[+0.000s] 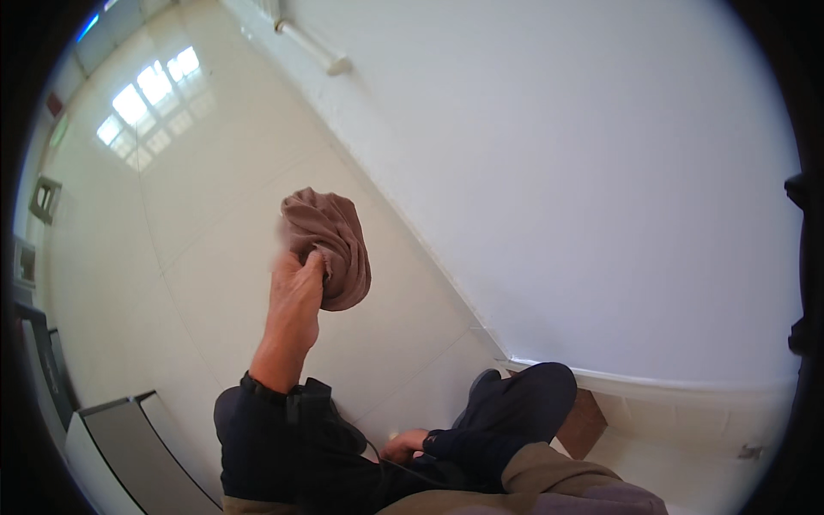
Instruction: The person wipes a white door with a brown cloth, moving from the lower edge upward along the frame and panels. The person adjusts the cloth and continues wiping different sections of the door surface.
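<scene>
My left hand (296,280) is stretched out over the pale tiled floor (212,277). It is closed around a bunched brown cloth (338,248), whose folds hang out on the far side and to the right of the fingers. A dark strap and a small black device (309,399) sit at the left wrist, over the dark sleeve. Lower down, close to my lap, is my right hand (404,445), by a thin dark cable (380,460). Its fingers are partly hidden, and whether it holds anything cannot be told.
A white wall (579,193) rises along the right, with a white pipe (312,48) at its far end. My bent knee (547,386) is close to the wall's corner. A grey-and-white cabinet-like object (138,450) stands at the lower left. Window light reflects off the far floor.
</scene>
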### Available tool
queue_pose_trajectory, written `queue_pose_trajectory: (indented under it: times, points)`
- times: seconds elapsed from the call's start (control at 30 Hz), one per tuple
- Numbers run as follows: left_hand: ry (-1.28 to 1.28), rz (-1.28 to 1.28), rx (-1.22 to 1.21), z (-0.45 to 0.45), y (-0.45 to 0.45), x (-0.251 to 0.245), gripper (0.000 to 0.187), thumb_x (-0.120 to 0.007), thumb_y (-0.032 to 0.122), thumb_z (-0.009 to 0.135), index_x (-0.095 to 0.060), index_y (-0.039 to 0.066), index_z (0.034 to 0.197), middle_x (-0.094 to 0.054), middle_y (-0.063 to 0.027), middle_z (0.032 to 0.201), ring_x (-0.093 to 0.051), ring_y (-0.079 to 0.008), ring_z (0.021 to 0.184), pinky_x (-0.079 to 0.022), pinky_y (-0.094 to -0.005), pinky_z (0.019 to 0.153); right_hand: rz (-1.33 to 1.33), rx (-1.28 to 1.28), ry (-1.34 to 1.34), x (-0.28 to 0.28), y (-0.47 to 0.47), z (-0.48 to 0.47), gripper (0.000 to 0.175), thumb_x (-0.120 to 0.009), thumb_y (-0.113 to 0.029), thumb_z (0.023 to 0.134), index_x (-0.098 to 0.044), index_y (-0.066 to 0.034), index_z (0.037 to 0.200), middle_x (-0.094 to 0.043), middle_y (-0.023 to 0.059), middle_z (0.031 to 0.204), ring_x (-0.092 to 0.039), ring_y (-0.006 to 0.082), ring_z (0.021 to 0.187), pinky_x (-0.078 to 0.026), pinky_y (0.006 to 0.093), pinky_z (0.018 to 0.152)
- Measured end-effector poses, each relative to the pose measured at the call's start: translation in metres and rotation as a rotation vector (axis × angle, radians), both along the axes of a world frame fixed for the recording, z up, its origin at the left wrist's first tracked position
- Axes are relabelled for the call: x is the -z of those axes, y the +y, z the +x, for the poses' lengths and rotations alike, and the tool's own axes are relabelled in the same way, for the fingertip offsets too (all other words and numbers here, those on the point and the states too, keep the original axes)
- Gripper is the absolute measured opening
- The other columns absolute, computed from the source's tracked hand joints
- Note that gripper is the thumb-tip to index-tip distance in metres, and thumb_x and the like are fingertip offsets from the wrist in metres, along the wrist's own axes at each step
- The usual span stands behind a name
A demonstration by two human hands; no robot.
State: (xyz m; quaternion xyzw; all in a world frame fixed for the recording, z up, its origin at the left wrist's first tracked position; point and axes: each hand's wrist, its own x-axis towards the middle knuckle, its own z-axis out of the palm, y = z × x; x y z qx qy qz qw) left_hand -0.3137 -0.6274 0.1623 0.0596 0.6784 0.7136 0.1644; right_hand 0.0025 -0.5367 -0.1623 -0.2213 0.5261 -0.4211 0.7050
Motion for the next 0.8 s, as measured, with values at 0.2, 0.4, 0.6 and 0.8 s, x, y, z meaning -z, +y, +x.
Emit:
queue_pose_trajectory:
  times: [0.2,0.4,0.6,0.8]
  points:
    - [0.006,0.036,0.018,0.062,-0.023,-0.027,0.022,-0.054,0.017,0.106,-0.062,0.0,0.095,-0.052,0.0025,0.087,-0.043,-0.0074,0.082,-0.04,-0.027,0.071,0.172,0.056,0.174,-0.043,-0.025,0.035,0.037,-0.075,-0.029,0.093,-0.078,-0.0029,0.118,-0.08,0.017,0.107,-0.074,0.0313,0.097,-0.058,0.0482,0.081]
    - [-0.095,0.012,-0.014,0.127,-0.063,-0.047,0.02,-0.054,0.016,0.104,-0.061,-0.001,0.095,-0.051,0.0027,0.084,-0.044,-0.0076,0.08,-0.04,-0.0275,0.07,0.243,0.0,0.099,-0.086,-0.057,0.102,0.035,-0.074,-0.025,0.091,-0.077,-0.004,0.119,-0.08,0.0184,0.106,-0.073,0.0321,0.095,-0.057,0.0482,0.081]
    - [-0.008,-0.031,0.02,0.115,-0.042,-0.049,0.02,-0.053,0.011,0.103,-0.061,-0.004,0.093,-0.054,0.0011,0.079,-0.043,-0.0077,0.073,-0.039,-0.0294,0.063,0.106,-0.086,0.089,-0.073,-0.037,0.095,0.042,-0.059,-0.012,0.091,-0.075,-0.0122,0.13,-0.08,0.0101,0.114,-0.073,0.0308,0.106,-0.059,0.0472,0.083]
    - [-0.066,-0.073,0.05,0.089,-0.048,-0.034,0.019,-0.053,0.009,0.102,-0.064,-0.005,0.095,-0.056,0.0017,0.08,-0.045,-0.0075,0.073,-0.041,-0.0284,0.063,-0.016,-0.105,-0.011,-0.055,-0.062,0.091,0.041,-0.064,-0.017,0.094,-0.074,-0.0135,0.133,-0.079,0.0109,0.121,-0.072,0.0328,0.109,-0.057,0.0507,0.089]
